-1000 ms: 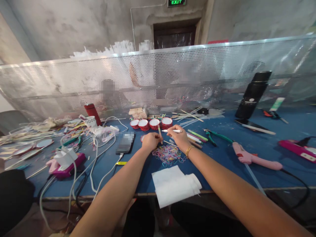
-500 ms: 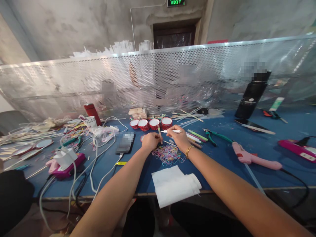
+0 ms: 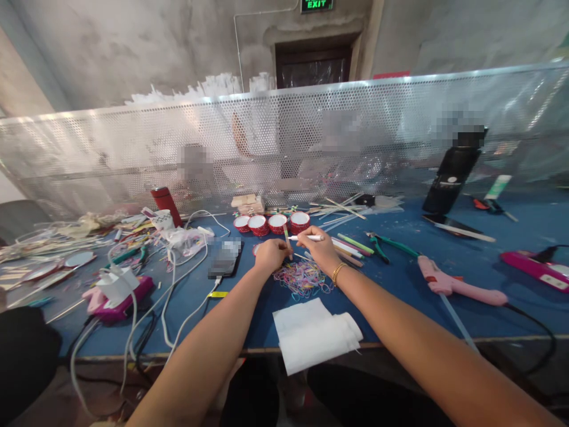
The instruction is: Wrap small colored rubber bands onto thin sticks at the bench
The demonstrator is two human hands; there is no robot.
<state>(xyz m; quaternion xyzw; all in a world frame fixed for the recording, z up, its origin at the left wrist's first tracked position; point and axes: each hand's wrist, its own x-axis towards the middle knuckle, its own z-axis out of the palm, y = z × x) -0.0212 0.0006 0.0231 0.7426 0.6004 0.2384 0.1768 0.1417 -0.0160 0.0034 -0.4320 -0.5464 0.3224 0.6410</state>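
Head view: green EXIT sign; left hand pinches stick, right hand grips white pen.

Pink glue gun — white cloth.

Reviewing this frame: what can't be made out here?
Head view only:
- Left hand: its grip on the thin stick is turned away.
- Phone: screen blurred.
- Behind the mesh screen: shapes veiled, partly blurred.
- Black bottle: label too small.
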